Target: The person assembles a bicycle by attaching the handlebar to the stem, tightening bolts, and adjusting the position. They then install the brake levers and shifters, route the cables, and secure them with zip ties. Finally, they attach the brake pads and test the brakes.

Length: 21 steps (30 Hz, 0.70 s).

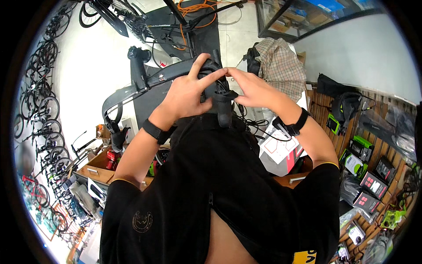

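A dark drop handlebar [160, 78] of a bicycle stands in front of me, its left end curving off to the left. At its right end sits a black brake hood [224, 112] with a folded rubber edge and cables by it. My left hand [184, 92] lies over the bar with its fingers spread. Its index fingertip meets the fingertips of my right hand [252, 88] above the hood. The right hand bends round the hood's outer side, thumb by the folded rubber edge. Whatever lies between the meeting fingertips is too small to make out.
A white bicycle frame [160, 57] extends beyond the bar. On the left is an open wooden drawer [99, 169] with tools. A checked cloth [281, 64] lies on the right, near a slatted wall [325, 119] with packaged goods. Loose black cables [255, 123] hang beside the hood.
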Available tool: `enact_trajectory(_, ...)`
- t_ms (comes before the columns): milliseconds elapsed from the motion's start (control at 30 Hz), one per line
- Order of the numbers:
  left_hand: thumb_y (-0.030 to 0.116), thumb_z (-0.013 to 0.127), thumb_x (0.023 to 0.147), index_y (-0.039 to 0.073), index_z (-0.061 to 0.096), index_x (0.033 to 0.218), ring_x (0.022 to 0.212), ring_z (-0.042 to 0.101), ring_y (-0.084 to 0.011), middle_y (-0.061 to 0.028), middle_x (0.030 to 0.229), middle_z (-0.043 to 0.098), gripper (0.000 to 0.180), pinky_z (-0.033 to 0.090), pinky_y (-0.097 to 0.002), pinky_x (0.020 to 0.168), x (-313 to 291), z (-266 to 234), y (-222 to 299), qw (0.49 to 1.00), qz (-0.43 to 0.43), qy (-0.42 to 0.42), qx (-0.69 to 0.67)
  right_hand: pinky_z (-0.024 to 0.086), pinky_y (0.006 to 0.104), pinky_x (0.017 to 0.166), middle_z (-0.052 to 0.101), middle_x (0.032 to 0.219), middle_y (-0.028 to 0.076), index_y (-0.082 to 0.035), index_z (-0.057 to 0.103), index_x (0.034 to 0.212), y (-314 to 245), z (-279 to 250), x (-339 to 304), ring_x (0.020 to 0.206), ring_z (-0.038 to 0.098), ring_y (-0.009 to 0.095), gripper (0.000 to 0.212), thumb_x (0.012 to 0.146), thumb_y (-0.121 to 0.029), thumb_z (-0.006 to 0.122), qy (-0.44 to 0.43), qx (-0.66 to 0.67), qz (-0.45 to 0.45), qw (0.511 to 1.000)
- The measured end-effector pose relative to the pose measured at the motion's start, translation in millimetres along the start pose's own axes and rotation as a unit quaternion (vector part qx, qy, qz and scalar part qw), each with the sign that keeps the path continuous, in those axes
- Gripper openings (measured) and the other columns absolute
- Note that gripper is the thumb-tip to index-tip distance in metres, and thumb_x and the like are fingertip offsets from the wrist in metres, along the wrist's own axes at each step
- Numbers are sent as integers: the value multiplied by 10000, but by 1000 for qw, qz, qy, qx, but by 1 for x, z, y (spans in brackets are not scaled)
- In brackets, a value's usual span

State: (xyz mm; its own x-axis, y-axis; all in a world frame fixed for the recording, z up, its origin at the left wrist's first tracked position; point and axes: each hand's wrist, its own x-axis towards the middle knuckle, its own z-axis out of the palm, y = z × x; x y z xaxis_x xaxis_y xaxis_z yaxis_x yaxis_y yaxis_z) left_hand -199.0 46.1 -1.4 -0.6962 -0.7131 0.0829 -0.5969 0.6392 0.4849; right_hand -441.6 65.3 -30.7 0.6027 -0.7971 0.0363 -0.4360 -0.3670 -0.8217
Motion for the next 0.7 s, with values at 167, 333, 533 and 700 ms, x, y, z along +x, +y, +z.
enact_trajectory(167,172,801,603,270,556,1336,746,674,-389,-224,1440,398,779,574,-427,679,2,-3,5,999,-22,-12,-29,497,462,914,615,1129,272,34,464,1215,-3,5,-11,1076,600,437,514,751,-33,673,25,-38,-16,999)
enact_trajectory(333,137,766,601,252,580,1313,876,671,-413,-198,1471,379,744,559,-443,777,1,3,-2,997,-34,-27,-56,548,436,820,696,1017,207,13,521,1121,2,6,-2,949,683,380,360,781,-22,635,9,-9,0,1000)
enact_trajectory(533,55,755,632,230,642,1238,904,673,-388,-156,1442,402,641,575,-432,805,3,5,0,989,-37,3,-141,535,384,754,715,988,157,5,609,983,7,-15,5,887,705,297,142,845,0,644,-52,87,91,991)
enact_trajectory(700,6,741,662,217,666,1233,1001,661,-366,-114,1462,421,613,558,-411,821,3,-8,4,986,-74,-24,-145,516,375,791,686,922,137,2,619,1003,-7,-10,-1,891,675,291,161,852,-12,674,-16,13,13,1000)
